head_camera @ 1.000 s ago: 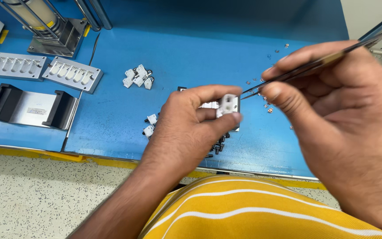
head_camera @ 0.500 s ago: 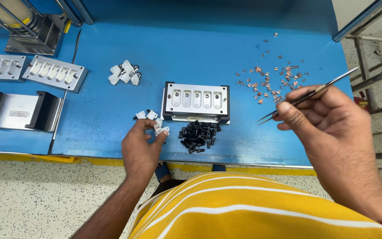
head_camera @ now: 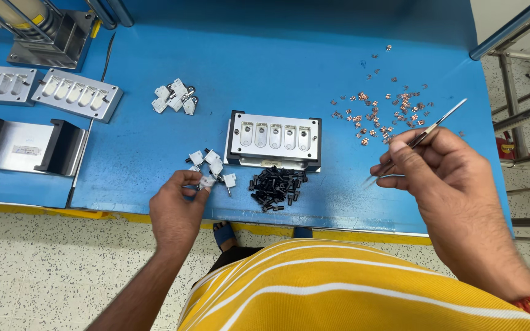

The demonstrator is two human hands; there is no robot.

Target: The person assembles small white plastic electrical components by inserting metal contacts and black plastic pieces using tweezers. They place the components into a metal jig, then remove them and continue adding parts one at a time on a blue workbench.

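Note:
My left hand (head_camera: 178, 207) pinches a small white plastic part (head_camera: 206, 181) at the edge of a cluster of the same white parts (head_camera: 213, 164) on the blue table (head_camera: 289, 67). My right hand (head_camera: 443, 178) holds metal tweezers (head_camera: 426, 132) above the table, tips pointing back toward me. A grey metal fixture block (head_camera: 274, 140) with several slots sits between the hands. A pile of small black parts (head_camera: 276, 187) lies in front of it. Small copper-coloured pieces (head_camera: 383, 111) are scattered right of the block.
Another heap of white parts (head_camera: 174, 98) lies further back. Two grey slotted trays (head_camera: 76, 94) and a black-and-metal holder (head_camera: 24, 144) sit at the left, a press base (head_camera: 50, 38) at the back left. A metal frame (head_camera: 522, 67) stands to the right.
My left hand put the grey fixture block down on the table and moved left to the white parts. My right hand drew back to the right with the tweezers.

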